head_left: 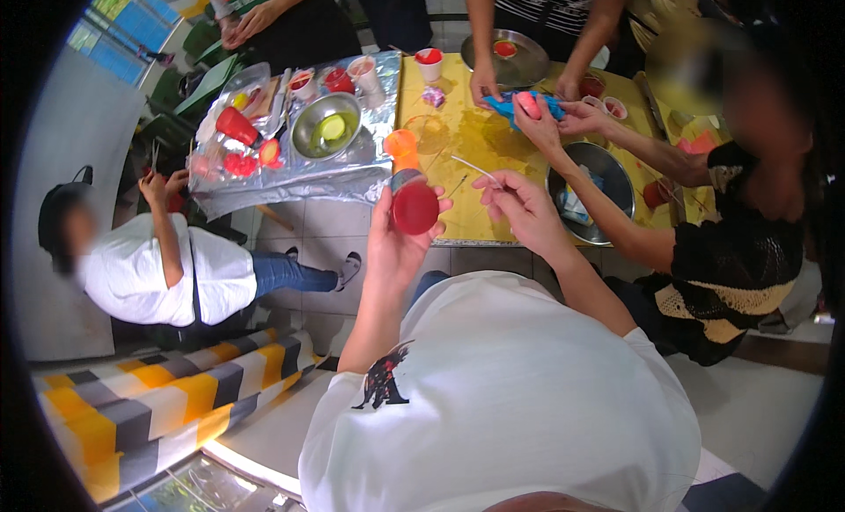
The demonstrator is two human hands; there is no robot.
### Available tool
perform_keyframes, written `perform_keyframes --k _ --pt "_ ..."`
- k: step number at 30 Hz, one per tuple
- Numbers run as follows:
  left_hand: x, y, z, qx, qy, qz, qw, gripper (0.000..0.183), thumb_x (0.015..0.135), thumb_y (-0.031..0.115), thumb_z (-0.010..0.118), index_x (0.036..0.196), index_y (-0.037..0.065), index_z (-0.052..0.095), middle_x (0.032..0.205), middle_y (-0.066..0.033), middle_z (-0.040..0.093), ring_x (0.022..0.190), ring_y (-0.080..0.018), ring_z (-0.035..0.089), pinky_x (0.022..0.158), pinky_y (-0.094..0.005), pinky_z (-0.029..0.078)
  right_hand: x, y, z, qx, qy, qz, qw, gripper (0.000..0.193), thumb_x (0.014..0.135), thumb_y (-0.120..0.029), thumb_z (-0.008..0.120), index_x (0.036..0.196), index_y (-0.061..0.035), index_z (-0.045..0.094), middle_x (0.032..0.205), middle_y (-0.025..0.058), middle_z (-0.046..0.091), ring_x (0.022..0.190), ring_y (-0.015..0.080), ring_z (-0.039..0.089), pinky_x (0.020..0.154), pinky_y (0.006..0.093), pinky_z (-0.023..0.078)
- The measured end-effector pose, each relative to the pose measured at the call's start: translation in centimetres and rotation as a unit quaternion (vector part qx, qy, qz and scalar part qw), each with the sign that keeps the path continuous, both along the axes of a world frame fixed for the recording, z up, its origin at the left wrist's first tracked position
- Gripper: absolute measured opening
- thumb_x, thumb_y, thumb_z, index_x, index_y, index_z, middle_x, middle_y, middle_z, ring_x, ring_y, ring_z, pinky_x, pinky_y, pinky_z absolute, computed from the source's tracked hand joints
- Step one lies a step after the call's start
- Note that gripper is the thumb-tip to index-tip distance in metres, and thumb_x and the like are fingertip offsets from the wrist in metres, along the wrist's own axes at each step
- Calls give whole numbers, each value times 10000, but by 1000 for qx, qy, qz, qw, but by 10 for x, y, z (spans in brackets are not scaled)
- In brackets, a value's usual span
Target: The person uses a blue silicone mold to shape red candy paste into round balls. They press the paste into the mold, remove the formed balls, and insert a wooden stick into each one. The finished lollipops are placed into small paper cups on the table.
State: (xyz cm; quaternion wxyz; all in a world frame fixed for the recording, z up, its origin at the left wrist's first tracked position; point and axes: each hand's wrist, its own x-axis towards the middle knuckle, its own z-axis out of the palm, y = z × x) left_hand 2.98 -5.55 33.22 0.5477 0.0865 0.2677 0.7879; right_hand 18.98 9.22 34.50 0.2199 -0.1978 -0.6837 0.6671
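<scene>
My left hand (pixel 393 239) is wrapped round a small jar-like container (pixel 415 207) with a round, deep red face turned toward me. A greyish part of it shows at the far side. Between the fingertips of my right hand (pixel 521 211) is a thin white stick (pixel 475 170), its free end pointing up and left toward the container but apart from it. Both hands are above the near edge of the yellow table (pixel 493 230). An orange cup (pixel 400 147) stands just beyond my left hand.
On the foil-covered table (pixel 290 182) at left are a steel bowl (pixel 304 142), a red cup (pixel 236 125) and several cups. At right, co-workers' hands hold a pink piece (pixel 528 104) and blue cloth (pixel 502 111) near a steel basin (pixel 629 195). A person (pixel 167 265) stands left.
</scene>
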Motion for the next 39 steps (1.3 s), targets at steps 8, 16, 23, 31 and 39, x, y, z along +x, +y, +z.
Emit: perform_keyframes --k 8,16,23,31,39 --pt "8 6 -2 43 -30 19 998 534 981 413 398 1292 -18 446 1200 -200 549 1096 -337 584 891 -421 533 -8 -17 30 293 6 -51 955 190 939 -93 530 1082 -7 621 882 142 628 775 305 616 720 350 485" --pt "26 0 10 -36 518 231 823 838 702 44 817 1376 27 319 1232 -152 538 1076 -222 586 909 -346 490 -1 -20 28 269 10 -72 960 149 938 -104 554 986 5 644 900 142 667 820 278 651 730 323 494" --pt "27 -8 9 -71 652 275 703 957 638 95 877 1391 45 287 1225 -186 560 1065 -237 607 900 -349 512 5 -15 16 209 -16 -75 975 135 909 -110 617 968 10 639 841 86 652 747 145 624 678 265 486" --pt "28 -3 9 -47 646 276 711 967 629 72 878 1387 51 278 1236 -196 551 1078 -252 602 905 -356 518 7 -15 17 196 0 -100 975 131 918 -117 619 971 2 632 828 61 644 720 115 609 670 247 488" --pt "28 -6 8 -45 648 273 710 944 634 58 873 1376 43 290 1235 -194 553 1085 -251 599 913 -359 514 2 -14 14 172 27 -107 979 150 943 -135 594 1013 -3 580 845 42 628 752 75 578 678 224 470"
